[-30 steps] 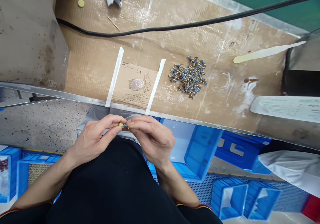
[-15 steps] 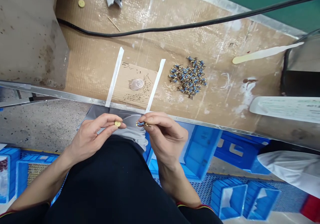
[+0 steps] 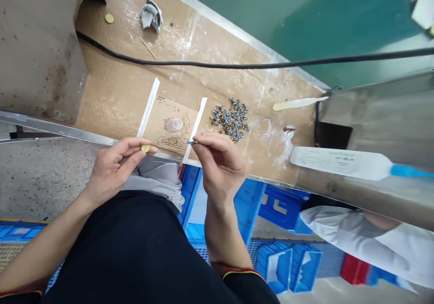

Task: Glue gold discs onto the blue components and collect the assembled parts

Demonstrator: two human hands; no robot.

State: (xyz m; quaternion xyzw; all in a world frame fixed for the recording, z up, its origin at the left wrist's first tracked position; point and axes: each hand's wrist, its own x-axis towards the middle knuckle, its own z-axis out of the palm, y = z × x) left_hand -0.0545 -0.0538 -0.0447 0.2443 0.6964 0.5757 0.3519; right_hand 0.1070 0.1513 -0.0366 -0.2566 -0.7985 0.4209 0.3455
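Observation:
My left hand (image 3: 113, 167) pinches a small yellow disc (image 3: 145, 149) between thumb and fingers, close to the table's front edge. To its right, my right hand (image 3: 222, 166) grips a tiny blue-and-brass piece (image 3: 190, 143) at its fingertips; the fingers partly cover it. The disc and the piece are apart. Just beyond my right hand lies a pile of similar blue-and-brass pieces (image 3: 232, 119). A clear, shallow round blob or dish (image 3: 174, 124) rests on a speckled cardboard square (image 3: 159, 118) between two white tape strips.
A black cable (image 3: 203, 64) crosses the table. Behind it are a crumpled grey cloth (image 3: 151, 15), a thin stick (image 3: 148, 49) and another yellow disc (image 3: 109, 18). To the right lie a pale spatula-like strip (image 3: 294, 104) and a white bottle (image 3: 339, 162). Someone in a white garment (image 3: 339, 231) is at right.
The view has swung, so table items appear farther left and lower. Both hands appear higher in view, with my right fingertips now over the right tape strip. Each hand keeps its hold.

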